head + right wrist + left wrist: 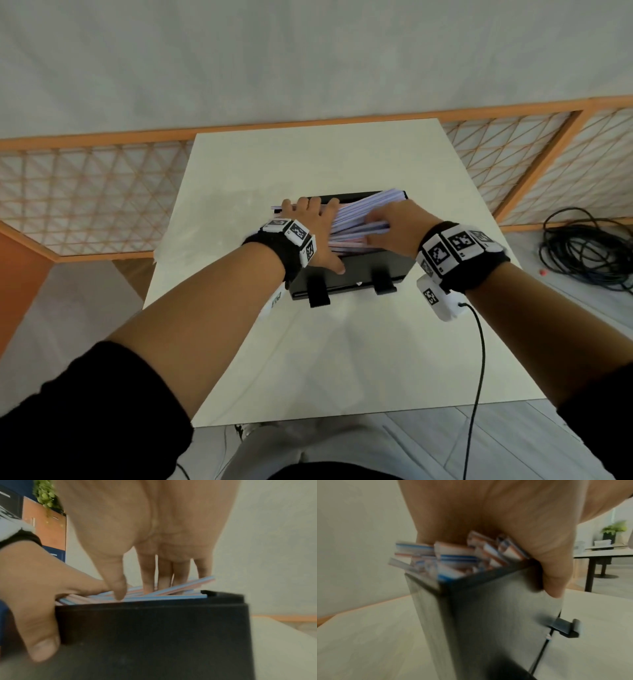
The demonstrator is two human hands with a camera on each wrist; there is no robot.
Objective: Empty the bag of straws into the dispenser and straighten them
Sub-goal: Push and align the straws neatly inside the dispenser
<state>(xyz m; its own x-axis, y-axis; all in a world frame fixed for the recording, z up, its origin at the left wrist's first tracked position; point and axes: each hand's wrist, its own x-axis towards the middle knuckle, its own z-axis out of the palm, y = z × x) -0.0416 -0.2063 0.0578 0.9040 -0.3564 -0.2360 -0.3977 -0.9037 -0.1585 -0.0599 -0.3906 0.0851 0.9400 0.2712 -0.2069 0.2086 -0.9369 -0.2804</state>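
Observation:
The black dispenser (363, 270) stands mid-table with its top uncovered. A heap of pale blue and pink straws (363, 209) lies in it, fanned out askew, some ends poking above the far right corner. My left hand (315, 222) spans the box's left end. Its palm (505, 520) presses against the straw ends (453, 555), and its thumb (554, 582) lies down the front wall (496, 608). My right hand (387, 222) comes in from the right. Its straight fingertips (147, 585) press down on the straws (171, 597) above the box wall (154, 622).
The white table (308, 359) carries only the dispenser, which has two black hooks (318, 294) on its front. A wooden lattice screen (85, 192) runs behind the table. A coil of black cable (582, 246) lies on the floor at the right.

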